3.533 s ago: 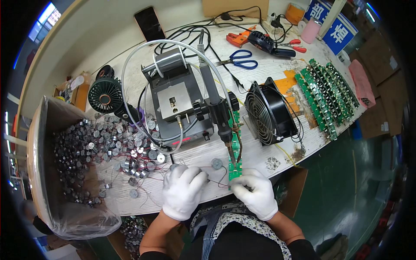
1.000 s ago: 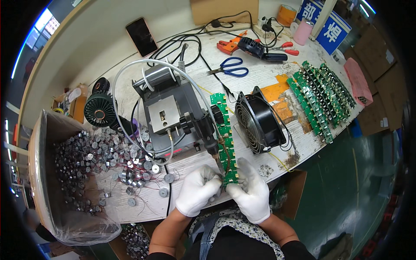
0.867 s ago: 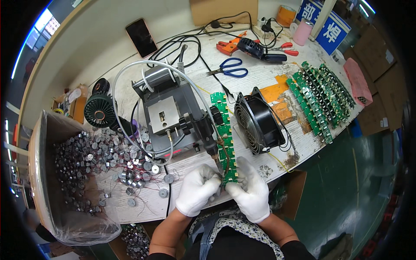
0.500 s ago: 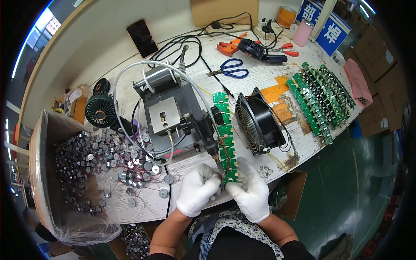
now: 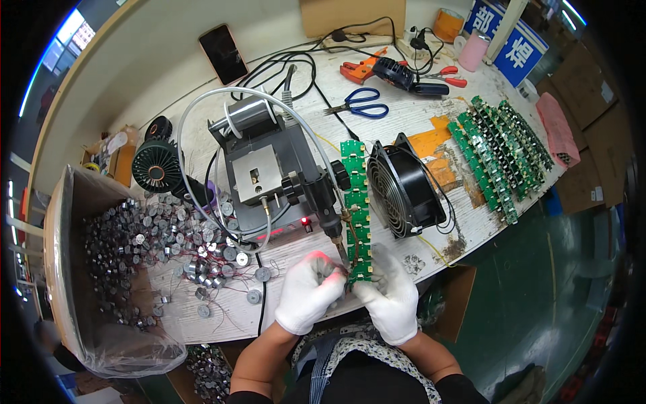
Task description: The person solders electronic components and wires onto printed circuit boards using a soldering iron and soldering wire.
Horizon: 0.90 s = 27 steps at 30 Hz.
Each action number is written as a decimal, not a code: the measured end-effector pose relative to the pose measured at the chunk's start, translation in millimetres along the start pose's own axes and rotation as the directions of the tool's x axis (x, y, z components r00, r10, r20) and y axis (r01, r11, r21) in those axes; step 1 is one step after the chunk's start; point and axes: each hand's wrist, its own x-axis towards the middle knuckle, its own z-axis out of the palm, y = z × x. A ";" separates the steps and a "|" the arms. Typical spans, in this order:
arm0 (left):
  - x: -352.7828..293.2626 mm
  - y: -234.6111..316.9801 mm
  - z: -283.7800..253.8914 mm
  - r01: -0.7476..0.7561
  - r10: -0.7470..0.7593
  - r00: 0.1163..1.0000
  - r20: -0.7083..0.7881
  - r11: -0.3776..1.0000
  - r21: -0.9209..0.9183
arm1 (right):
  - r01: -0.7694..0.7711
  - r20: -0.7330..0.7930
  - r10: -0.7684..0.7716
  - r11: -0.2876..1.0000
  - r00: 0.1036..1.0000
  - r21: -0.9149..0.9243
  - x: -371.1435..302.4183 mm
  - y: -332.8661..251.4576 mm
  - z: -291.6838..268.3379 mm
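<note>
A long green strip of circuit boards (image 5: 357, 222) lies lengthwise under the head of the soldering machine (image 5: 259, 178), its near end between my hands. My right hand (image 5: 390, 296), in a white glove, grips the strip's near right edge with thumb and fingers. On the other side, my left hand (image 5: 308, 293), also gloved, is closed in a pinch by the strip's near left edge. What its fingertips hold is too small to make out. The soldering iron (image 5: 336, 237) points down at the strip, its tip close to my left fingertips.
Left stands a plastic-lined box (image 5: 67, 269) of small round motors (image 5: 195, 252) with thin wires, several spilled onto the table. A black fan (image 5: 404, 188) stands right of the strip. Beyond lie stacked circuit boards (image 5: 498, 155), blue-handled scissors (image 5: 363, 102) and a phone (image 5: 223, 54).
A red light has come on at the soldering machine's front, and red glows on my left glove. The strip sits slightly farther right in view. Both hands keep nearly the same pose.
</note>
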 end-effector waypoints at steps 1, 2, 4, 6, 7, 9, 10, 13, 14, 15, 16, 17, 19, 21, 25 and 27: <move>0.1 -1.1 -0.2 -0.005 0.005 1.000 0.001 1.000 0.018 | 0.001 0.000 -0.001 1.000 1.000 0.000 -0.2 0.8 -0.3; 0.2 -2.1 -0.2 -0.009 0.009 1.000 0.003 0.999 0.037 | -0.007 0.006 0.007 1.000 1.000 0.024 -0.1 2.4 -0.8; -0.1 -4.2 0.8 -0.004 0.004 1.000 -0.006 1.000 0.009 | -0.015 0.011 0.014 0.999 1.000 0.048 -0.6 3.4 -1.4; -1.1 -4.4 1.1 0.001 -0.001 1.000 -0.016 1.000 -0.019 | -0.036 0.025 0.035 0.999 0.999 0.038 -1.6 3.3 -1.9; -1.0 -4.0 0.9 0.009 -0.009 1.000 -0.009 1.000 -0.013 | -0.034 0.024 0.034 0.999 0.999 0.038 -1.8 3.6 -2.3; -0.9 -2.7 -0.1 0.017 -0.017 1.000 -0.002 1.000 -0.006 | -0.018 0.024 0.017 0.999 1.000 0.040 -2.4 4.1 -2.8; -0.8 -1.9 -0.9 0.019 -0.019 1.000 0.017 1.000 -0.002 | -0.017 0.025 0.016 0.999 1.000 0.040 -2.6 3.7 -2.5; -0.6 -1.8 -2.9 0.025 -0.025 0.999 0.045 1.000 -0.008 | 0.024 0.021 -0.025 0.998 0.999 0.062 -3.5 1.9 -1.9; -0.8 -1.8 -3.4 0.029 -0.028 0.998 0.054 0.999 -0.017 | 0.030 0.024 -0.031 0.998 0.999 0.046 -4.0 1.6 -2.2; -0.9 -1.4 -3.7 0.029 -0.028 0.998 0.054 0.999 -0.017 | 0.036 0.027 -0.037 0.999 0.999 0.031 -4.5 1.2 -2.5; -0.8 -0.7 -4.0 0.020 -0.020 0.998 0.057 1.000 0.005 | 0.037 0.026 -0.038 0.999 0.999 0.031 -4.5 0.3 -2.4; -0.7 0.0 -4.3 0.011 -0.013 0.998 0.060 1.000 0.027 | 0.031 0.033 -0.032 0.999 0.999 0.024 -4.3 -0.9 -2.3; -0.9 2.3 -4.2 0.012 -0.015 0.998 0.062 0.999 0.037 | 0.026 0.038 -0.027 0.999 0.999 0.018 -4.2 -1.2 -2.3; -0.9 4.7 -4.3 0.014 -0.017 0.998 0.063 0.999 0.048 | 0.034 0.049 -0.036 0.998 0.998 0.052 -3.7 0.2 -2.5; -0.4 5.0 -4.9 -0.011 0.005 0.998 0.063 0.994 0.107 | 0.063 0.030 -0.062 0.998 0.998 -0.010 -5.6 6.4 -5.5; -0.6 4.6 -5.3 -0.022 0.015 0.998 0.060 0.994 0.109 | 0.115 0.025 -0.113 0.989 0.993 -0.093 -5.9 6.8 -6.0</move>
